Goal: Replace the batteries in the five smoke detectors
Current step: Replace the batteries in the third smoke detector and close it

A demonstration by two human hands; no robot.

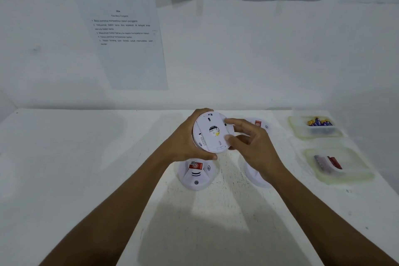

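I hold a round white smoke detector [212, 133] above the table, its back plate with a small round label turned toward me. My left hand [185, 139] grips its left rim, fingers curled over the top and thumb under the bottom edge. My right hand [250, 142] pinches the right rim with thumb and fingers. A second smoke detector [196, 174] with a red sticker lies face up below the held one. A third detector [259, 124] sits behind my right hand. A fourth detector [253, 176] is mostly hidden under my right wrist.
A clear tray [300, 129] at the far right holds blue and yellow batteries [319, 122]. A nearer clear tray [354, 177] holds red and pale batteries [328, 163]. The white table [86, 157] ends at a white wall with printed sheets [125, 36].
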